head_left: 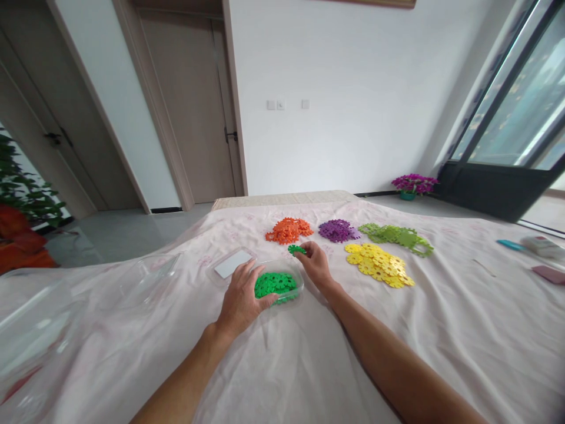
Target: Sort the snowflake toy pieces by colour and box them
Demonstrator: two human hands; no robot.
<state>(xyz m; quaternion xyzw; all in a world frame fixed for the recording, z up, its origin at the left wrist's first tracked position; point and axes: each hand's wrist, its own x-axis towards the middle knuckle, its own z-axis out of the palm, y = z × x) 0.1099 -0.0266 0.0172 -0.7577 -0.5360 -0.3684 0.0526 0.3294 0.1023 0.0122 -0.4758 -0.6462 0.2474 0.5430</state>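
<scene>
A clear plastic container (302, 284) holds a heap of green snowflake discs (272, 284). My left hand (244, 294) grips its left side, thumb along the near rim and fingers over the far one. Just above the far right rim, my right hand (314, 262) pinches a green snowflake disc (296, 250) between thumb and fingers. Behind my left hand lies a clear lid with a white label (232, 264). Beyond are piles of orange discs (288, 229) and purple discs (338, 230). Yellow discs (378, 264) and light green discs (397, 235) lie to the right.
A pale, wrinkled cloth (282, 365) covers the surface. Large clear plastic containers (39, 330) stand at the left. Toward the right edge are a blue item (511, 244), a whitish box-like item (542, 246) and a dark red item (548, 274).
</scene>
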